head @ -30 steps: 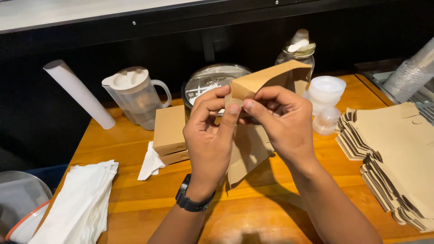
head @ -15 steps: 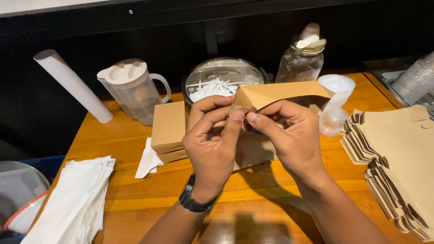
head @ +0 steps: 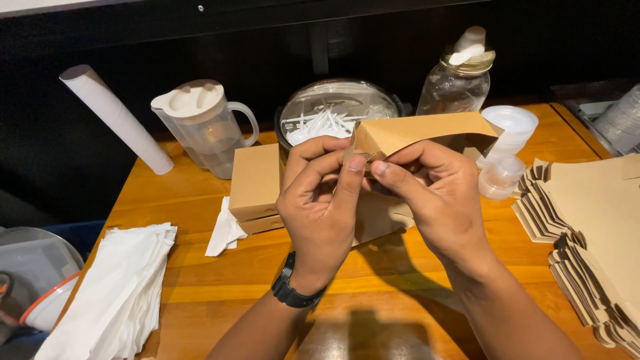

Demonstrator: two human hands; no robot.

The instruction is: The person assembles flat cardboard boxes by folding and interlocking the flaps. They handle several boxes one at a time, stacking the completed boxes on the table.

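Both my hands hold a brown cardboard box blank up over the middle of the wooden table. My left hand, with a black watch on its wrist, pinches the blank's left corner between thumb and fingers. My right hand grips the same corner from the right, fingertips meeting those of the left. The blank's lower part is hidden behind my hands. A folded brown box rests on the table just left of my left hand.
Flat box blanks are stacked at the right. White napkins lie front left, a crumpled one by the box. Behind stand a clear jug, a white tube, a lidded bowl, a glass jar and small plastic cups.
The blank has turned so its top flap lies flatter and points right. My hands have stayed together at its left corner, and the view has tilted slightly.
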